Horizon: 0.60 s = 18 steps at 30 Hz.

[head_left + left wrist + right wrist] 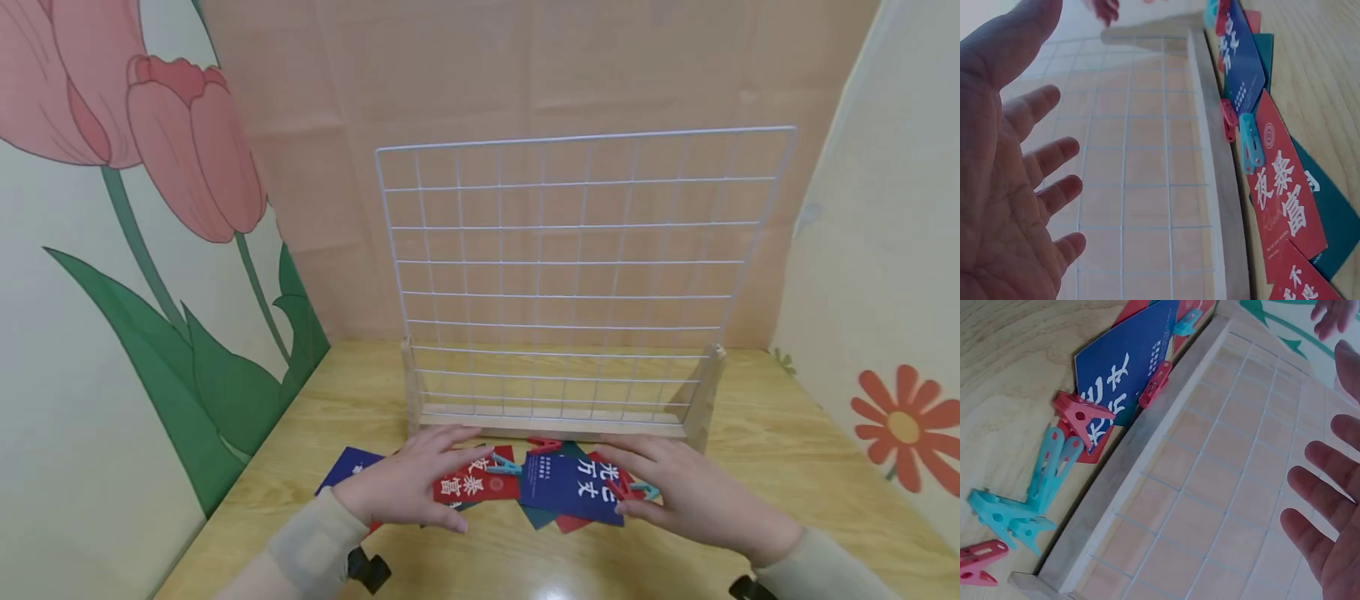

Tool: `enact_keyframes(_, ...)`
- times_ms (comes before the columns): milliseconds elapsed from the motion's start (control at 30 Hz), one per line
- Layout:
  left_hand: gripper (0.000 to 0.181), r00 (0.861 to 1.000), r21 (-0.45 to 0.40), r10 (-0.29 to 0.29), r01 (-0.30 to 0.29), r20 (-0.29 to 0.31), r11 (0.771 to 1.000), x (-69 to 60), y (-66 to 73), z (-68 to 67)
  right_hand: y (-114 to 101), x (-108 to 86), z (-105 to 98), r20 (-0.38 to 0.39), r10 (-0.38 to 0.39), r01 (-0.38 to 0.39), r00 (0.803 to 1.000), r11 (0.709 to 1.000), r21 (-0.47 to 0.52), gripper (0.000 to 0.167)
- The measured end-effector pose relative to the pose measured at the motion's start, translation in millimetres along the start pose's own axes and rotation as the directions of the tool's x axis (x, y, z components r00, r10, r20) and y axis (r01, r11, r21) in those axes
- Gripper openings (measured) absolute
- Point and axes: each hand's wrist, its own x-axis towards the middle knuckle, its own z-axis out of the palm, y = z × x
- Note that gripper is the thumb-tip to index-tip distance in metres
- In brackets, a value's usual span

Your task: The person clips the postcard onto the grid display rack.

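My left hand (408, 479) hovers over the left cards, with its fingers spread and nothing held. Opposite it, my right hand (686, 492) is held above the right cards and clips, also with loosely extended fingers and nothing in its grasp. A red card (472, 487) with white characters lies between the hands, next to a blue card (551, 483); green and red cards show beneath them. Red clothespins (1082, 414) and teal clothespins (1013, 519) lie on and beside the cards. Part of the right-hand pile is hidden by the hand in the head view.
A white wire grid (573, 262) stands upright in a wooden base (480, 422) just behind the cards. The wooden-patterned table (285, 467) is bordered by a tulip-printed panel (195, 150) at left and a flower-printed panel (855, 275) at right.
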Motion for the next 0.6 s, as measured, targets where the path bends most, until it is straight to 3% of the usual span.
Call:
enact_keyframes(133, 0.082, 0.997, -0.082, -0.071, 0.068, -0.033, 0.994, -2.8, -5.9, 5.4, 1, -1.5, 3, -0.028, 0.01, -0.01, 1.0, 1.0, 0.015, 0.059)
enact_keyframes(267, 0.077, 0.984, -0.153, -0.16, 0.147, -0.076, 0.977, -5.8, -12.5, 10.8, 3, -2.8, 9, -0.055, 0.026, -0.024, 0.998, 0.999, 0.025, 0.058)
enact_keyframes(467, 0.069, 0.957, -0.228, -0.255, 0.22, -0.137, 0.949, -8.3, -23.5, 20.0, 3, -3.5, 17, -0.046, 0.066, -0.065, 0.997, 0.997, 0.041, 0.055)
enact_keyframes(600, 0.062, 0.927, -0.28, -0.333, 0.278, -0.175, 0.919, -9.2, -31.3, 27.5, -1, -1.2, 24, -0.008, 0.125, -0.124, 0.992, 0.99, 0.073, 0.053)
